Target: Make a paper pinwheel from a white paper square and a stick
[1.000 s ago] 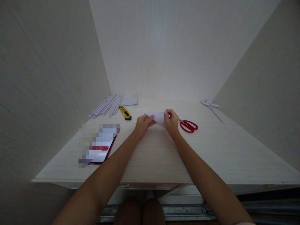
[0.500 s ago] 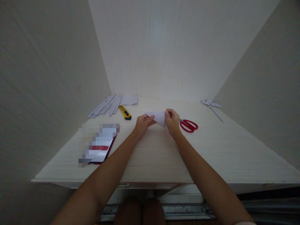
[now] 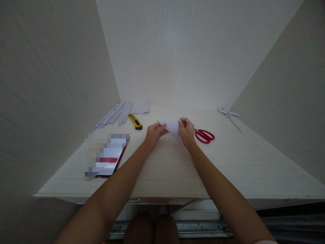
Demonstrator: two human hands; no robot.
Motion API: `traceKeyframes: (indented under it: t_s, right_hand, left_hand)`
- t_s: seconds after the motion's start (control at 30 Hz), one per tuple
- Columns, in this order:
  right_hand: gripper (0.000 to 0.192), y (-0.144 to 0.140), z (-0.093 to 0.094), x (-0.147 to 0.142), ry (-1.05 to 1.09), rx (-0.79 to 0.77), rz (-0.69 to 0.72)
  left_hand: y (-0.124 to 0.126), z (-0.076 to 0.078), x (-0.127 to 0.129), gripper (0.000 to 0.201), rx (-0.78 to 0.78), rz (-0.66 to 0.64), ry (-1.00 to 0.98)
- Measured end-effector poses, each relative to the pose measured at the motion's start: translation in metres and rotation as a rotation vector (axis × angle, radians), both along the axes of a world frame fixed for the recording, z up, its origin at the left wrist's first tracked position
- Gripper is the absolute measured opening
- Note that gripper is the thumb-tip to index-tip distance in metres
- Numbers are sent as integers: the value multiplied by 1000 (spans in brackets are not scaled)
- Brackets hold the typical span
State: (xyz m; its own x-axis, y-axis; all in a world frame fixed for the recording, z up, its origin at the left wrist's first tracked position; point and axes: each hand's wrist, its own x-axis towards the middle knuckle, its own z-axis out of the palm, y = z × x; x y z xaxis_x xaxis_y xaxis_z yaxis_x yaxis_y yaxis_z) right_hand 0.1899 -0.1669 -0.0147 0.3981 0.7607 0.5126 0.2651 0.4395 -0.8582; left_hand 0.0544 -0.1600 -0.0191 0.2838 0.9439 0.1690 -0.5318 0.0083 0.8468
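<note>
Between my hands is a white sheet of paper (image 3: 172, 126), folded into a triangle with one corner pointing down. My left hand (image 3: 155, 133) grips its left side, thumb on top and fingers beneath. At the right edge, my right hand (image 3: 186, 128) pinches the paper between thumb and curled fingers. Red-handled scissors (image 3: 204, 136) lie just right of my right hand, their blades partly hidden behind it. A yellow utility knife (image 3: 135, 122) rests on the table to the left of my left hand.
Several rolled white paper sticks (image 3: 115, 115) lie at the back left beside flat white paper (image 3: 140, 108). A paper pinwheel (image 3: 229, 113) on a stick sits at the back right. A partly blurred tablet-like device (image 3: 108, 167) is near my left forearm. Walls enclose the white table (image 3: 162, 176).
My left thumb has shifted slightly left and up on the folded paper. My right hand keeps its pinch almost unmoved.
</note>
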Motion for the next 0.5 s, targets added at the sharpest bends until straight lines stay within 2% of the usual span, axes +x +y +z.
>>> traceKeyframes:
  t_s: [0.2,0.5]
  right_hand:
    - [13,0,0,1,-24,18,-18]
    - [10,-4,4,-2,-115,29,-84]
  left_hand:
    - [0,3,0,18,-48,76,-26]
    - [4,-1,-2,24,-64,175,47]
